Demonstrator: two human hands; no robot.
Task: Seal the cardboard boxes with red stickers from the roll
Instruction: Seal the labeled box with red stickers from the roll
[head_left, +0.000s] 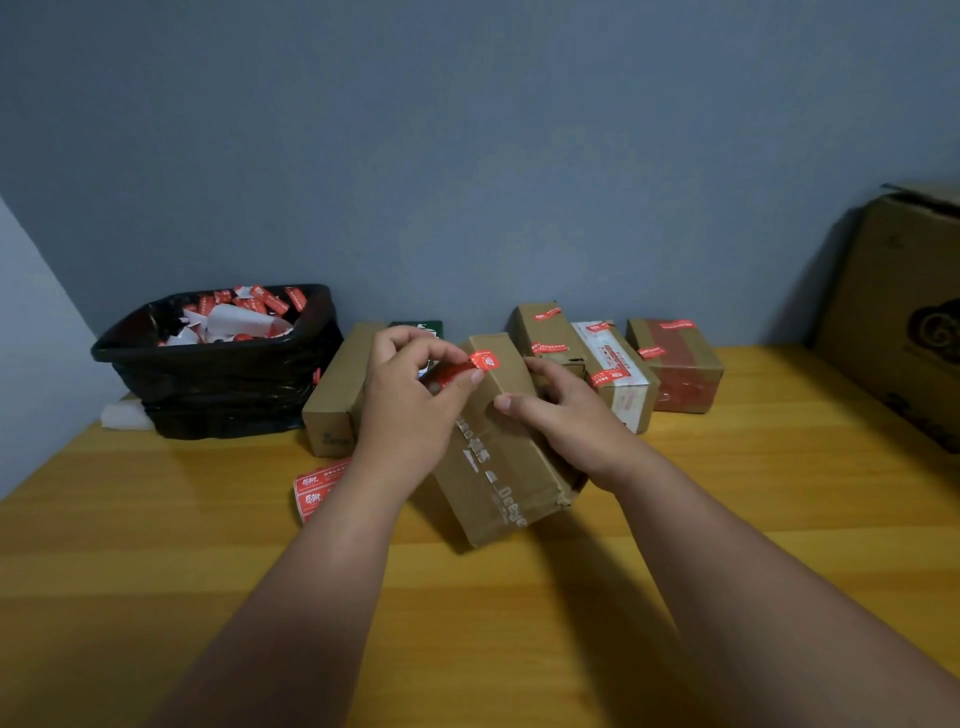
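big carton (898, 312): 1 large brown cardboard one, far right on the wooden table (156, 545)
bin (218, 364): 1, black-bagged, full of scraps
small brown cardboard boxes: 5; 3 already stickered at the back (675, 364); 1 plain (332, 400); 1 tilted box (498, 467) under both hands
hands: left hand (410, 395) pinching a red sticker (480, 361) at the box's top edge; right hand (561, 410) gripping the box
sticker strip (317, 488): 1, flat beside left forearm

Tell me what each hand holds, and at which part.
Left hand pinches the red sticker by its left end. Right hand grips the box at its right side.
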